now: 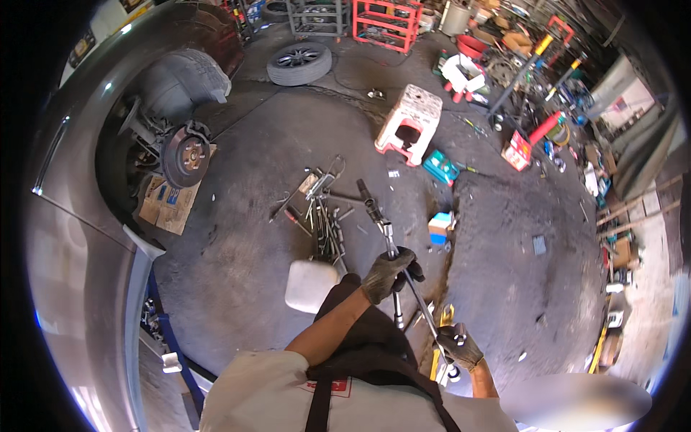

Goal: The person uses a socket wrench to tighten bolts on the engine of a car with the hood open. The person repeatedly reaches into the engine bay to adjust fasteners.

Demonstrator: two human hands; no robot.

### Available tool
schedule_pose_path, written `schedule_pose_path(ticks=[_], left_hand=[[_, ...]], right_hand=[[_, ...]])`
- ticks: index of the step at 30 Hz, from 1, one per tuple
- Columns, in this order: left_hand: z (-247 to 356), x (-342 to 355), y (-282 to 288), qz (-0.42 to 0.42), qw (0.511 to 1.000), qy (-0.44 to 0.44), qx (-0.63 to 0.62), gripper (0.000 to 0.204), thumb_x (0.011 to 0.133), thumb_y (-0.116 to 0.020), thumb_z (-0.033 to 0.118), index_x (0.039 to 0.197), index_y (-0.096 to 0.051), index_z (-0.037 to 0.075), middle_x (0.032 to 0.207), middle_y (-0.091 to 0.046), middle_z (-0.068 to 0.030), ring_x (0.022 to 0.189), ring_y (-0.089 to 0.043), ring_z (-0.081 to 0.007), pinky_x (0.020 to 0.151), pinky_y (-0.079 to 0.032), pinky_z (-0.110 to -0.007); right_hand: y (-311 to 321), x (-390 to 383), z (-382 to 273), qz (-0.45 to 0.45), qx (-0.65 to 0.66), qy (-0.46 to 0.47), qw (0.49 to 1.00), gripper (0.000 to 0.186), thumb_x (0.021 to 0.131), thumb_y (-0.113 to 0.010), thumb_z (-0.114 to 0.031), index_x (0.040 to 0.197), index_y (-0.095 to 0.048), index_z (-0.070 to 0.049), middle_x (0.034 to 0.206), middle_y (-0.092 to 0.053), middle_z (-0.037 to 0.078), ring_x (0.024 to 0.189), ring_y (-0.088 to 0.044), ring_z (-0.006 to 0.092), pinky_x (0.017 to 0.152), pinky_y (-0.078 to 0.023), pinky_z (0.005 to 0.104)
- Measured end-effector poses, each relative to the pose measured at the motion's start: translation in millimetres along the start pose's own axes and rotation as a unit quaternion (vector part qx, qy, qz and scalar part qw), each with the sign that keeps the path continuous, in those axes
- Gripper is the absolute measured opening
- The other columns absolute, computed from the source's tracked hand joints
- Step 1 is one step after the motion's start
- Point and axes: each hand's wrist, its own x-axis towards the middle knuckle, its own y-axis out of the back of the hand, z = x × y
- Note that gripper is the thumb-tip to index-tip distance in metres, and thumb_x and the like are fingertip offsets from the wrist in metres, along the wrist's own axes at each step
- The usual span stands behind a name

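Observation:
My left hand (389, 277), in a dark glove, grips a long steel bar (420, 299) with jointed socket pieces (374, 209) at its upper end. A second chrome tool (398, 314) hangs below this hand. My right hand (459, 345), also gloved, is closed round the bar's lower end, with more chrome metal showing at its palm and below it; what exactly that is, I cannot make out. Beyond my hands a pile of wrenches and other hand tools (324, 230) lies on the dark floor beside a pale padded seat (309, 286).
A car body (79, 266) fills the left side, its brake disc (183, 158) exposed above cardboard (164, 214). A loose wheel (298, 63), red cart (384, 18), plastic stool (421, 108), teal case (440, 167) and red jack (520, 147) stand farther off. Clutter lines the right edge.

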Motion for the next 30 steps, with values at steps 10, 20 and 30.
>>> schedule_pose_path(ticks=[10, 20, 30], left_hand=[[189.2, 320.8, 98.3, 0.039, 0.992, -0.027, 0.118, 0.030, 0.100, -0.059, 0.030, 0.116, -0.063, 0.005, 0.092, -0.075, -0.0067, 0.063, -0.060, -0.0069, 0.044, -0.038, -0.021], [485.1, 564.6, 216.1, 0.288, 0.944, -0.157, -0.044, 0.028, 0.090, -0.072, 0.032, 0.103, -0.066, 0.008, 0.078, -0.067, -0.0035, 0.059, -0.064, -0.0143, 0.045, -0.041, -0.025], [712.6, 784.4, 370.2, 0.516, 0.822, -0.242, -0.010, 0.022, 0.084, -0.073, 0.025, 0.083, -0.063, 0.005, 0.065, -0.057, -0.0028, 0.053, -0.053, -0.0134, 0.049, -0.044, -0.031]], right_hand=[[94.7, 352.7, -213.4, 0.025, -0.291, 0.137, 0.947, 0.016, 0.093, -0.063, -0.015, 0.092, -0.056, -0.002, 0.082, -0.060, 0.015, 0.079, -0.059, 0.0295, 0.072, -0.046, 0.0402], [129.2, 600.6, -444.3, 0.011, -0.177, 0.072, 0.981, 0.025, 0.095, -0.063, -0.030, 0.085, -0.059, -0.007, 0.067, -0.053, 0.000, 0.057, -0.050, 0.0128, 0.053, -0.043, 0.0348], [145.9, 943.0, -631.6, -0.034, -0.341, 0.024, 0.939, 0.039, 0.086, -0.068, -0.038, 0.104, -0.065, -0.004, 0.092, -0.069, 0.022, 0.086, -0.067, 0.0392, 0.079, -0.052, 0.0465]])
